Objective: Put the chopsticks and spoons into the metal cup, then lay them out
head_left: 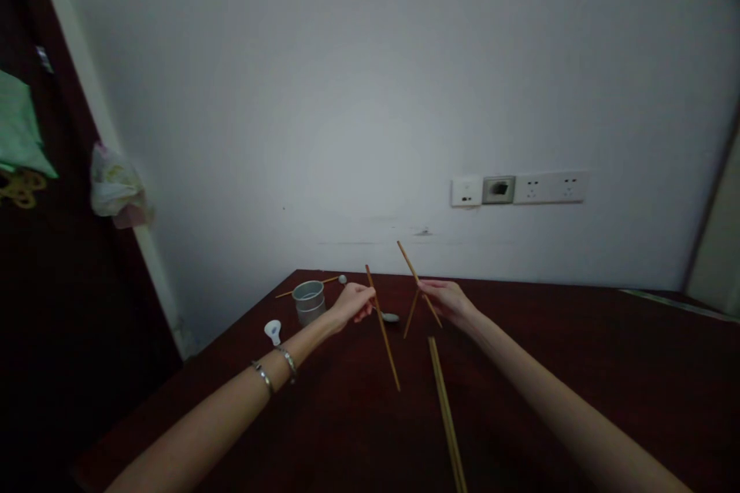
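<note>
While both hands (354, 303) (452, 300) grip chopsticks (388, 350) (408, 262), the tabletop (624, 347) stretches rightward, its back edge (520, 284) along the wall (370, 108).

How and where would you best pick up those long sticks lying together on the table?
Probably around the visible middle of the long sticks, pinching across their width from above: they are thin, lie together on the table and point towards the wall.

Looks like a home room | dark door (52, 285), hung plastic bag (114, 183) | wall sockets (549, 187) | dark table (555, 347)
</note>
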### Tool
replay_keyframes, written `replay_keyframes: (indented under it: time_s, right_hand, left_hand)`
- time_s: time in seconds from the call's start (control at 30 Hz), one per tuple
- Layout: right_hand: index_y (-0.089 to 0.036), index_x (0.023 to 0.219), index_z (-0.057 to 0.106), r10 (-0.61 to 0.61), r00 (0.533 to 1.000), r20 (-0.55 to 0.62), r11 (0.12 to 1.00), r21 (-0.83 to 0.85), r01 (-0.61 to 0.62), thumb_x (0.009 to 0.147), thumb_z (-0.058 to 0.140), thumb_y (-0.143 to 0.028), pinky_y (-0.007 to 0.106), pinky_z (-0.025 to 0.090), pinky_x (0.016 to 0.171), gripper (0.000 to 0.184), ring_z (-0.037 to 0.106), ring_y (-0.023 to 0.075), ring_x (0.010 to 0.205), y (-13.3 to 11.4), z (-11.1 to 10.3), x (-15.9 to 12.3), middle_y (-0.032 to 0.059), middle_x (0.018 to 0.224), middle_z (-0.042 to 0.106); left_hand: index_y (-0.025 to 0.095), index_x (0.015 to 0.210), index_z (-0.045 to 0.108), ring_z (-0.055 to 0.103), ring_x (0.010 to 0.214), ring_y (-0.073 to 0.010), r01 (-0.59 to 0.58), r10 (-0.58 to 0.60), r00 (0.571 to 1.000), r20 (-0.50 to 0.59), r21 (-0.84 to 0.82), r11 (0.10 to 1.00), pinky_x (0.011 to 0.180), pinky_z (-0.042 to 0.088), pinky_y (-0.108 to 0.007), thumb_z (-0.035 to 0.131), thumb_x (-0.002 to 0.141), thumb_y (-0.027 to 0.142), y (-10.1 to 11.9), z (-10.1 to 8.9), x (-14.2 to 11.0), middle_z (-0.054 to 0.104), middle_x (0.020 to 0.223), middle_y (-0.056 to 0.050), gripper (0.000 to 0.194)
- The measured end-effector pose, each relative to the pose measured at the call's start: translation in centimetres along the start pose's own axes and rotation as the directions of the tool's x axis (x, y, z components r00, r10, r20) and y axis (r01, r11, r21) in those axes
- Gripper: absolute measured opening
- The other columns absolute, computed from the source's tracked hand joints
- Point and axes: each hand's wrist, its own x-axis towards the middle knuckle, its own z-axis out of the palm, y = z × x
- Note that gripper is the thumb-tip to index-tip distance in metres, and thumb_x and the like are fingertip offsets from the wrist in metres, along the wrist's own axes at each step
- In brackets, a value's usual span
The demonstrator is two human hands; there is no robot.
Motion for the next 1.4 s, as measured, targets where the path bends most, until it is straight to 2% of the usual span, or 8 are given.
replay_keyframes:
  time_s: [0.13,0.33,0.5,0.63,0.93,1.23,1.4]
  right_hand:
    - [-0.017,0.085,0.065,0.083,0.994,0.068,0.987,0.135,-0.091,0.066,0.067,-0.02,0.019,0.045,0.053,0.019,0.057,0.0086,0.058,-0.9,-1.8,-4.6,0.0031,0.072,0.065]
    - [-0.018,0.082,0.062,0.125,0.99,0.066,0.982,0.132,-0.133,0.064,0.069,-0.023,0.021,0.045,0.058,0.021,0.056,0.0077,0.061,-0.9,-3.4,-10.1,0.0017,0.075,0.062]
    - [-0.016,0.08,0.061,0.097,0.992,0.079,0.981,0.158,-0.109,0.059,0.072,-0.026,0.025,0.047,0.063,0.025,0.057,0.0094,0.064,0.8,-4.3,-11.7,0.0015,0.075,0.061]
    - [-0.016,0.079,0.061,0.087,0.993,0.073,0.978,0.181,-0.099,0.059,0.072,-0.029,0.026,0.047,0.063,0.027,0.057,0.0092,0.061,1.9,-4.8,-12.0,0.0004,0.07,0.061]
    - [-0.015,0.083,0.059,0.105,0.993,0.057,0.978,0.174,-0.113,0.058,0.071,-0.031,0.025,0.047,0.062,0.032,0.062,0.0131,0.069,2.4,-4.8,-12.9,0.007,0.085,0.066]
    - [-0.014,0.083,0.057,0.121,0.991,0.056,0.983,0.133,-0.127,0.057,0.071,-0.031,0.026,0.048,0.06,0.034,0.063,0.0135,0.064,2.9,-5.0,-12.8,0.0071,0.079,0.066]
    - [-0.014,0.081,0.057,0.122,0.991,0.06,0.983,0.129,-0.129,0.055,0.073,-0.031,0.025,0.048,0.059,0.036,0.062,0.0126,0.061,2.9,-4.8,-12.9,0.006,0.078,0.066]
  left_hand:
    - [0.015,0.057,0.045,0.033,0.029,-0.0039,-0.044,0.05,0.997,0.065,-0.091,0.995,0.029,0.021,-0.016,0.041,0.072,0.028,1.4,3.0,0.9,0.046,0.041,0.004,0.02]
    - [0.015,0.053,0.045,0.032,0.027,-0.0039,-0.095,0.116,0.984,0.134,-0.156,0.983,0.029,0.021,-0.017,0.041,0.072,0.029,2.4,7.9,2.2,0.045,0.04,0.004,0.023]
    - [0.015,0.052,0.045,0.032,0.026,-0.004,-0.093,0.127,0.982,0.142,-0.227,0.969,0.028,0.021,-0.017,0.042,0.071,0.029,2.1,11.2,2.5,0.044,0.039,0.005,0.024]
    - [0.015,0.051,0.046,0.032,0.026,-0.0046,-0.076,0.123,0.979,0.16,-0.273,0.959,0.027,0.021,-0.017,0.043,0.07,0.03,1.2,13.1,2.6,0.045,0.039,0.004,0.024]
    - [0.015,0.055,0.047,0.035,0.028,-0.0048,-0.017,0.085,0.985,0.151,-0.4,0.916,0.027,0.021,-0.017,0.047,0.068,0.033,-0.3,14.9,3.0,0.046,0.042,0.004,0.022]
    - [0.014,0.053,0.048,0.036,0.029,-0.0049,-0.024,0.095,0.981,0.171,-0.38,0.925,0.028,0.022,-0.017,0.05,0.069,0.035,-0.3,15.2,2.7,0.047,0.043,0.002,0.027]
    - [0.013,0.055,0.05,0.036,0.029,-0.0044,-0.024,0.105,0.973,0.204,-0.362,0.932,0.028,0.023,-0.018,0.053,0.07,0.043,-0.4,15.0,2.3,0.048,0.044,0.003,0.034]
